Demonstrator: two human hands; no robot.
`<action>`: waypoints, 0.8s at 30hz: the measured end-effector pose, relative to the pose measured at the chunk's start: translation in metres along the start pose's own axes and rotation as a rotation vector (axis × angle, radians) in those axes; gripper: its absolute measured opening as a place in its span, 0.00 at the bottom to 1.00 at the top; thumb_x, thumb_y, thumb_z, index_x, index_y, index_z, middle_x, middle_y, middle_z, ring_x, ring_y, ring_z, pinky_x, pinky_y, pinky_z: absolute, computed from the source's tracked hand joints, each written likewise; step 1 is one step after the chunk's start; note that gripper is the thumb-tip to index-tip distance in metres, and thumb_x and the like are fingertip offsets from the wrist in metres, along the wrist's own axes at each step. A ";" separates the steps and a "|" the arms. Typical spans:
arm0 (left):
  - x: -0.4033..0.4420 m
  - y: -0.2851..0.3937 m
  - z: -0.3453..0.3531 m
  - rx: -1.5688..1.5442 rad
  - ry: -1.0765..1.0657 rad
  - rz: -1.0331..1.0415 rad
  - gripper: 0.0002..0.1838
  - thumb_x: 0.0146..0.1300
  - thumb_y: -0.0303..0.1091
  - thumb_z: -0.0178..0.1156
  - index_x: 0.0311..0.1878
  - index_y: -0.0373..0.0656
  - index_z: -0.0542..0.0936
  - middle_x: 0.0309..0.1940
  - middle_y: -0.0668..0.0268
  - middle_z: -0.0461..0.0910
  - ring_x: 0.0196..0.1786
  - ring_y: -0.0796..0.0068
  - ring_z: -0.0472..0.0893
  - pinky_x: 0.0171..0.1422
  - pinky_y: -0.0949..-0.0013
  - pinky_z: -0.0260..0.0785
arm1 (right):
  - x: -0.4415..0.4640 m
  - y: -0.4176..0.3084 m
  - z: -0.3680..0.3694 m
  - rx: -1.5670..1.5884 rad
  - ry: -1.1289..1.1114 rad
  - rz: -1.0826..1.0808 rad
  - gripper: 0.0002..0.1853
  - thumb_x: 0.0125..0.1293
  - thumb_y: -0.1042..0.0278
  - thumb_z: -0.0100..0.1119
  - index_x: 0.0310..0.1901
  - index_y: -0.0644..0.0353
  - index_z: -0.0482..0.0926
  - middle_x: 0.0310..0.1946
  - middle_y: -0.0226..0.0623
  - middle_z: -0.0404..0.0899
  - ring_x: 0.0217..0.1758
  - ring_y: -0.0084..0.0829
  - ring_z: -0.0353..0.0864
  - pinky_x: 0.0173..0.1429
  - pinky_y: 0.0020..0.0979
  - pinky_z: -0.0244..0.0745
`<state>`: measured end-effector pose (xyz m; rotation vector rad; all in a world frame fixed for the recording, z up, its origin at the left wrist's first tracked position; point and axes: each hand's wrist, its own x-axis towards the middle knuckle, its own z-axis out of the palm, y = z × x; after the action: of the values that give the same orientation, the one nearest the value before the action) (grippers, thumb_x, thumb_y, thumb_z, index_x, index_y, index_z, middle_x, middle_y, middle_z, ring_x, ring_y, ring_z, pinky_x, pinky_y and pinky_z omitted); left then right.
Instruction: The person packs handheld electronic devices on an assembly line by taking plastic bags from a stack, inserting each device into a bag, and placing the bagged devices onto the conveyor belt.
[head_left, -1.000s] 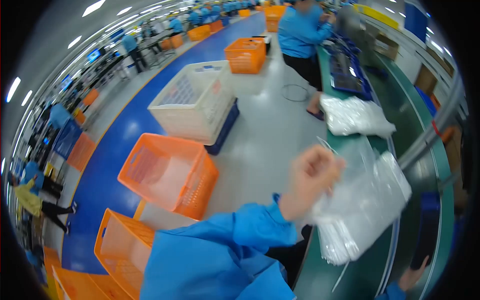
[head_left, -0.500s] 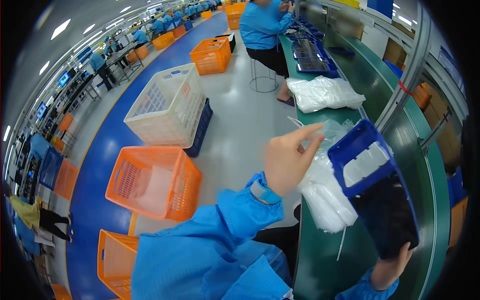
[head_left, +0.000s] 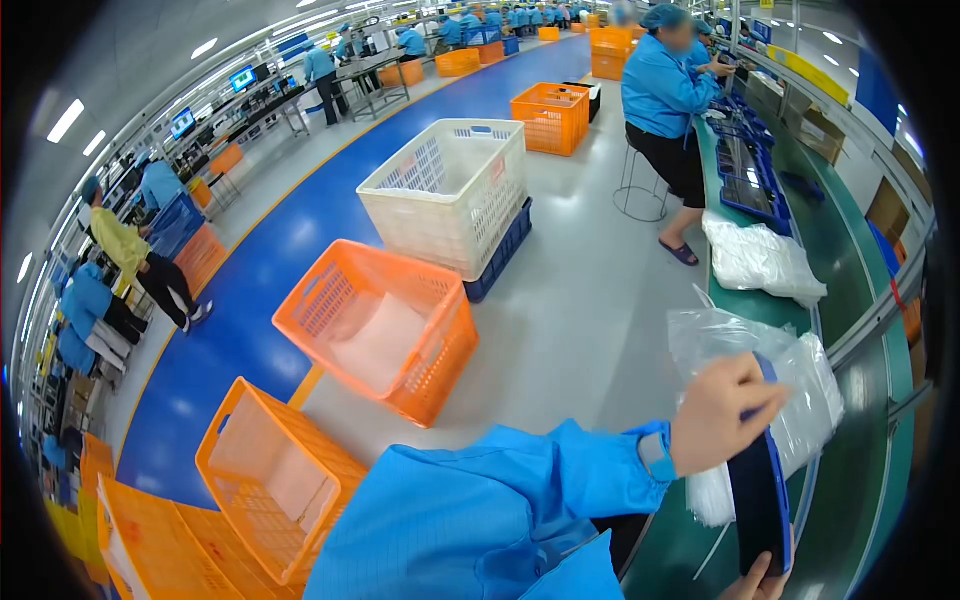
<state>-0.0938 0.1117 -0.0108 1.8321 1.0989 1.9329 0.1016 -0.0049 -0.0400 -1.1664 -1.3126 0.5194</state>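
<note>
My left hand (head_left: 722,412), with a blue band at the wrist, has its fingers closed on the upper end of a blue tray (head_left: 779,500). A dark, glossy panel (head_left: 752,505) lies in that tray, which now shows nearly edge-on. At the bottom, my right hand (head_left: 765,580) grips the tray's lower end, thumb against the dark face. Behind my left hand, a clear plastic bag (head_left: 700,340) and stacked white plastic bags (head_left: 815,400) lie on the green bench (head_left: 680,555). The tray's far face is hidden.
Orange crates (head_left: 440,375) and a white crate (head_left: 450,225) stand on the floor to the left. Further up the bench are another white bag bundle (head_left: 765,262) and blue trays (head_left: 750,180), beside a seated person (head_left: 665,90). A metal post (head_left: 880,310) rises on the right.
My view has swung left. My left hand has come down from beside the tray and closed on its upper end. The tray has turned from facing me to nearly edge-on, still in my right hand.
</note>
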 end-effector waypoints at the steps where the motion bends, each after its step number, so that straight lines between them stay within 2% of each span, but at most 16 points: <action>1: -0.005 -0.001 0.003 0.016 -0.017 0.095 0.07 0.53 0.29 0.63 0.36 0.40 0.81 0.24 0.63 0.67 0.29 0.66 0.71 0.32 0.65 0.62 | 0.001 0.002 0.001 0.038 -0.010 -0.010 0.16 0.64 0.80 0.50 0.53 0.77 0.69 0.51 0.53 0.72 0.51 0.38 0.74 0.58 0.33 0.66; 3: -0.012 -0.003 0.012 0.006 -0.027 0.291 0.11 0.51 0.27 0.64 0.40 0.40 0.80 0.24 0.64 0.68 0.27 0.65 0.71 0.30 0.64 0.62 | 0.001 0.005 0.003 0.077 0.019 -0.002 0.16 0.64 0.79 0.50 0.52 0.77 0.69 0.51 0.53 0.73 0.51 0.38 0.74 0.58 0.34 0.66; 6: -0.026 0.001 0.025 -0.058 -0.104 0.274 0.13 0.50 0.25 0.64 0.42 0.37 0.79 0.24 0.63 0.69 0.26 0.65 0.71 0.29 0.66 0.62 | 0.001 0.007 0.004 0.059 0.044 -0.010 0.16 0.64 0.79 0.50 0.52 0.77 0.69 0.50 0.53 0.73 0.51 0.38 0.74 0.58 0.34 0.66; 9: -0.033 0.001 0.031 -0.074 -0.081 0.269 0.13 0.51 0.23 0.63 0.42 0.36 0.79 0.25 0.62 0.71 0.26 0.66 0.73 0.29 0.66 0.64 | -0.001 0.004 0.009 0.028 0.072 -0.003 0.16 0.64 0.79 0.51 0.52 0.77 0.69 0.50 0.54 0.73 0.50 0.38 0.74 0.57 0.34 0.67; 13: -0.030 0.003 0.026 -0.119 -0.040 0.105 0.12 0.53 0.21 0.61 0.42 0.38 0.78 0.24 0.62 0.71 0.24 0.69 0.72 0.27 0.68 0.65 | -0.003 -0.005 0.015 -0.091 0.037 -0.044 0.15 0.64 0.77 0.52 0.50 0.78 0.70 0.49 0.54 0.73 0.48 0.37 0.74 0.54 0.34 0.69; 16: -0.024 0.004 0.022 -0.236 0.008 -0.161 0.09 0.55 0.20 0.59 0.40 0.39 0.78 0.24 0.63 0.71 0.22 0.73 0.70 0.26 0.70 0.64 | -0.007 0.013 0.011 -0.048 0.087 -0.137 0.15 0.64 0.76 0.54 0.49 0.78 0.70 0.48 0.53 0.74 0.46 0.36 0.74 0.52 0.34 0.69; 17: -0.023 0.000 0.020 -0.226 -0.013 -0.158 0.07 0.57 0.21 0.58 0.39 0.39 0.77 0.24 0.65 0.70 0.23 0.76 0.69 0.27 0.72 0.63 | -0.008 0.017 0.011 -0.016 0.126 -0.128 0.16 0.64 0.76 0.54 0.49 0.78 0.70 0.48 0.53 0.74 0.45 0.36 0.74 0.52 0.34 0.69; 19: -0.026 -0.004 0.016 -0.265 -0.074 -0.127 0.07 0.57 0.21 0.57 0.39 0.39 0.75 0.27 0.65 0.70 0.24 0.77 0.69 0.28 0.74 0.62 | -0.012 0.024 0.010 0.047 0.205 -0.110 0.16 0.64 0.75 0.55 0.49 0.78 0.71 0.48 0.52 0.74 0.44 0.35 0.74 0.51 0.33 0.69; 24: -0.037 0.004 0.019 -0.439 -0.194 -0.154 0.06 0.58 0.20 0.56 0.39 0.38 0.74 0.31 0.64 0.70 0.25 0.76 0.69 0.29 0.74 0.62 | -0.015 0.020 0.020 0.064 0.142 -0.118 0.15 0.64 0.78 0.53 0.50 0.77 0.71 0.48 0.51 0.75 0.46 0.35 0.75 0.53 0.33 0.69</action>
<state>-0.0678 0.0912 -0.0369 1.6001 0.6668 1.6991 0.0858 -0.0024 -0.0676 -1.0469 -1.2261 0.3826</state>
